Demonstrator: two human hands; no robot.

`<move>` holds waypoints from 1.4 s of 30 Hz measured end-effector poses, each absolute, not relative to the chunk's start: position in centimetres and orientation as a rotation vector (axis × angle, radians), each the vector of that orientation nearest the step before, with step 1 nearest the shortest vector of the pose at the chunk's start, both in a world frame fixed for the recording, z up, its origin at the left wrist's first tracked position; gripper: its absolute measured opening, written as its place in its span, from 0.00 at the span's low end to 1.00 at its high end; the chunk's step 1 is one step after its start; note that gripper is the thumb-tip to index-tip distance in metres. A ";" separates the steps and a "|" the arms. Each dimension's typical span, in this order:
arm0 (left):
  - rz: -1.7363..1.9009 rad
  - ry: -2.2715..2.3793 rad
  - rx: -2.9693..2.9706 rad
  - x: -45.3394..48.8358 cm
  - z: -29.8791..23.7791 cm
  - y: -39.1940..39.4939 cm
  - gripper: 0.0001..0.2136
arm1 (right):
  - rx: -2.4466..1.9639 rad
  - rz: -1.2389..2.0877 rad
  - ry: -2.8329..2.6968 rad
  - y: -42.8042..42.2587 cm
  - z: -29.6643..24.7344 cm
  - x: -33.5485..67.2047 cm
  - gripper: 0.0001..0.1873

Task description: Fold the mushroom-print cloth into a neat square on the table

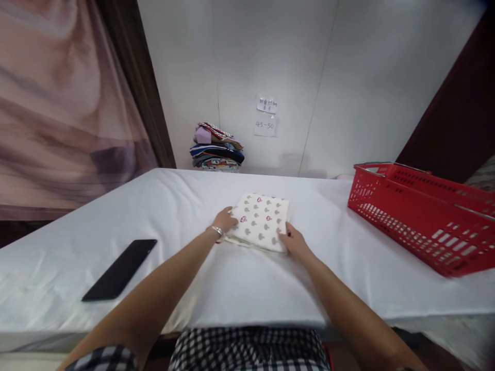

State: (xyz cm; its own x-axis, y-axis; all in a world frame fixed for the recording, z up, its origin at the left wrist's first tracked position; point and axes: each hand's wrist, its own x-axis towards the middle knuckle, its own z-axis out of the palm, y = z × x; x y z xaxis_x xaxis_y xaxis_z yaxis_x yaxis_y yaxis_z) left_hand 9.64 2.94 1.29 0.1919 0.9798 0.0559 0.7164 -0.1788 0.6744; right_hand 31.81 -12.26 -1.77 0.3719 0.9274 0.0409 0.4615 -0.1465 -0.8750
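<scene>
A folded white cloth (260, 221) printed with small grey and red motifs lies on the white-covered table, roughly square. My left hand (225, 220) grips its left edge, thumb on top and the other fingers along the side. At the lower right corner, my right hand (293, 240) pinches the cloth's edge, with some fingers hidden beneath or behind it. Layers of fabric show along the near edge of the fold. A silver bracelet (217, 230) circles my left wrist.
A black phone (119, 270) lies on the tablecloth (185, 206) to the left. On the right stands a red plastic basket (410, 216) with metal handles. Folded clothes (217, 149) are stacked at the far edge by the wall, beside paper signs (266, 125).
</scene>
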 end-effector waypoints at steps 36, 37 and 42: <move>0.659 0.954 2.945 10.9 -1.8 -8.3 0.21 | -1.944 0.354 -1.254 -3.2 -2.1 37.9 0.13; 0.645 0.953 2.948 11.0 -1.8 -8.3 0.21 | -1.939 0.342 -1.265 -3.2 -2.2 38.0 0.14; 0.556 0.960 2.961 11.0 -1.7 -8.8 0.28 | -1.907 0.359 -1.345 -3.6 -2.6 38.5 0.17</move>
